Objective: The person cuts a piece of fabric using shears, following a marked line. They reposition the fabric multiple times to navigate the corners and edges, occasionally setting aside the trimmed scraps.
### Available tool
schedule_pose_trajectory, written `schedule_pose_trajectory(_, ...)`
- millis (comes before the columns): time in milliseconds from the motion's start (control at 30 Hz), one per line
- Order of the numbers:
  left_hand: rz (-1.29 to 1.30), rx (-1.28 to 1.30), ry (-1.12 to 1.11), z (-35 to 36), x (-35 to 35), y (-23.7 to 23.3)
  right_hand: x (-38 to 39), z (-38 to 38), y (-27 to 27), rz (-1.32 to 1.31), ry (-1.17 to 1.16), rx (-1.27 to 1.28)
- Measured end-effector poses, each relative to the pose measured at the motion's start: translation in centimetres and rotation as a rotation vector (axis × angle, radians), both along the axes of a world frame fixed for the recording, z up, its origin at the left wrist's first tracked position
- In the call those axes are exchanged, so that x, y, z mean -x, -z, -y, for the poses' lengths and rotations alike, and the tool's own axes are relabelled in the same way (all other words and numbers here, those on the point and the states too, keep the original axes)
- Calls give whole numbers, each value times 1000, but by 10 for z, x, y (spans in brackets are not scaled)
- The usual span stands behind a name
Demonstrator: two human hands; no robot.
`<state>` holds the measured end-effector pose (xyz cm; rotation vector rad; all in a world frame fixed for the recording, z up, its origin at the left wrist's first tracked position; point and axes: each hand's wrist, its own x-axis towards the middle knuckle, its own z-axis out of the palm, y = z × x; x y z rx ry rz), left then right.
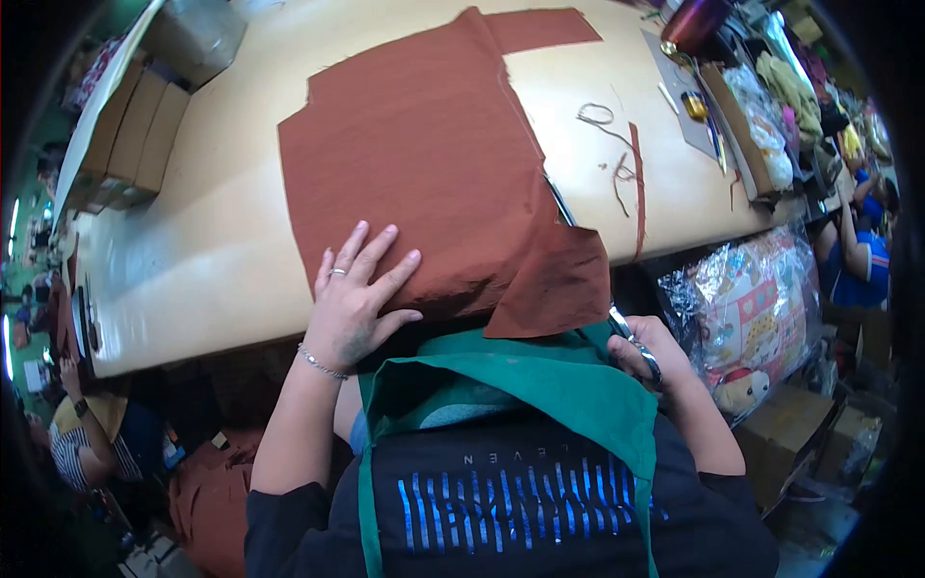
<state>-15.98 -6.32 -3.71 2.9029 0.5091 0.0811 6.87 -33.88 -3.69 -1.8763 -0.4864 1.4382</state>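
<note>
The brown cloth [405, 144] lies on the desk [222, 241]. On it, the left hand [349, 310] rests, fingers apart; beside it, the right hand [658, 349] has fingers clamped on scissors [621, 324]. Rightward, a box [736, 133] contains plastic bags [756, 108].

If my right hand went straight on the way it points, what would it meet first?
Your right hand, holding the scissors, points at the brown cloth where its corner hangs, so it would probably meet that first. Depth is unclear; it might slip underneath instead.
</note>
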Motion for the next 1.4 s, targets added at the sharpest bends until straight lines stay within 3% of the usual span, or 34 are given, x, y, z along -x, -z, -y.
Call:
schedule_pose_trajectory(167,407,-4,8,-2,18,16,-10,-41,-9,133,-181,47)
schedule_pose_trajectory(267,421,-45,-100,2,40,8,-2,-50,-14,78,-219,45)
schedule_pose_trajectory(467,243,101,-270,33,90,-4,16,-50,1,93,-280,-17)
schedule_pose_trajectory(567,370,-23,-238,39,70,6,11,-40,7,124,-267,-51)
schedule_pose_trajectory(733,11,-92,-188,51,-8,6,3,-26,-3,-24,-171,-16)
schedule_pose_trajectory(833,-2,-202,-11,52,-35,22,1,-18,-1,15,-153,-61)
schedule_pose_trajectory(900,38,-67,114,52,-35,18,0,-10,-1,34,-149,-69)
schedule_pose_trajectory(1067,-75,-67,87,48,-20,6,-10,4,-1,-35,-161,-33)
schedule_pose_trajectory(1200,-25,-18,12,56,-22,-4,-14,5,2,-45,-207,-27)
schedule_pose_trajectory(1300,12,-173,-5,69,-40,-1,-12,0,-6,-68,-202,-29)
schedule_pose_trajectory(1400,51,-139,86,70,-49,16,-9,-1,-9,-73,-192,-67)
